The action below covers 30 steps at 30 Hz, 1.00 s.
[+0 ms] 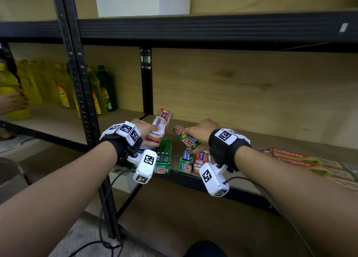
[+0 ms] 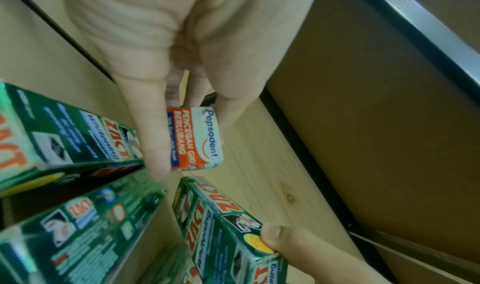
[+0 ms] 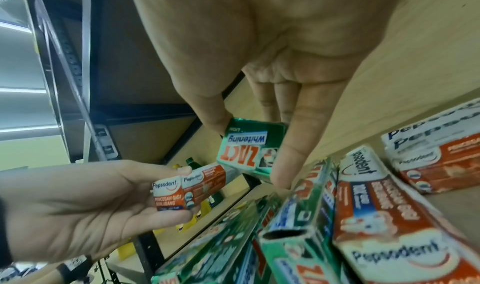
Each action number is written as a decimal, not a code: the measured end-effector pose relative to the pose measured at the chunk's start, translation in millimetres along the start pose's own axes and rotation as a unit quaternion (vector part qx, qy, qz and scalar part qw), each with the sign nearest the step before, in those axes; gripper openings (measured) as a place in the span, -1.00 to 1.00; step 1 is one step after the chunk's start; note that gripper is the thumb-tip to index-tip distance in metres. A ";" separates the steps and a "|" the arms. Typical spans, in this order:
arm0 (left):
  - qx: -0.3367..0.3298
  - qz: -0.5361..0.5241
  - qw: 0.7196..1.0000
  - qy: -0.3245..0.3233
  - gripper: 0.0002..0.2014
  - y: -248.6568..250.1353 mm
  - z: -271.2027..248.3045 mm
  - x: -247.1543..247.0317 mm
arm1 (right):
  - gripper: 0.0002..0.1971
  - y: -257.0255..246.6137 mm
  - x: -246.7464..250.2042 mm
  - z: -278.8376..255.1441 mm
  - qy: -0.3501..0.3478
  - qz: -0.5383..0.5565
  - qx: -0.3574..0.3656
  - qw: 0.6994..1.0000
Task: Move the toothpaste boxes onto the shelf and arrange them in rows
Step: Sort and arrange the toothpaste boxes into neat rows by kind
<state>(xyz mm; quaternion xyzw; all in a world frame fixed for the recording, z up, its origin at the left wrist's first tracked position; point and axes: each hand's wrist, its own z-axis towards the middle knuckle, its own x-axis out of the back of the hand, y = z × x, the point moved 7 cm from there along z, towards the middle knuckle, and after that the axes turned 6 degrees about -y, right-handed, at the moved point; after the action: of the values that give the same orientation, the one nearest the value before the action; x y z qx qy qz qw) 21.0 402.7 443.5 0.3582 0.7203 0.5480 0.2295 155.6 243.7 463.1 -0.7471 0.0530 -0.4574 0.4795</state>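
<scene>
While both hands hover just above the wooden shelf, the left hand pinches a red-and-white toothpaste box by its near end, and the right hand clamps a green toothpaste box between thumb and fingers. More boxes lie on the shelf below them. These light, thin cartons should crush easily, so a gentle hold across the long sides seems safest

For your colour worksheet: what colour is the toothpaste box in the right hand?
Green Zact box; right wrist view.
</scene>
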 end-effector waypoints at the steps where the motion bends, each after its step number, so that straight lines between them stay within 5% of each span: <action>1: 0.001 -0.001 1.000 0.006 -0.78 -2.0 0.6 4.6 | -0.53 -3.0 -6.9 -2.9 -0.019 -0.017 0.001 1.000; 10: 0.019 -0.007 1.000 -0.007 -0.70 -23.4 3.8 22.0 | -0.48 -16.0 -44.8 -17.3 -0.037 -0.117 0.034 0.992; 18: 0.001 -0.031 0.999 -0.022 -0.75 -19.4 4.4 24.3 | -0.79 -15.7 -24.9 -11.7 -0.019 -0.127 0.037 0.991; 26: -0.014 -0.026 0.998 -0.055 -0.84 -10.2 -4.3 -6.6 | -0.73 31.1 -0.7 -4.5 0.004 -0.344 -0.023 0.939; 30: -0.022 -0.023 0.998 -0.054 -0.79 -4.7 -10.1 -20.0 | -0.41 60.2 -14.5 -0.1 -0.045 -0.409 -0.037 0.911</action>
<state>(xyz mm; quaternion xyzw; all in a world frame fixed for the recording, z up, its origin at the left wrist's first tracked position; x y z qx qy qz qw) 25.2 380.4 440.8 0.3660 0.7026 0.5378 0.2884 168.8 218.9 407.9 -0.7403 -0.2618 -0.5770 0.2248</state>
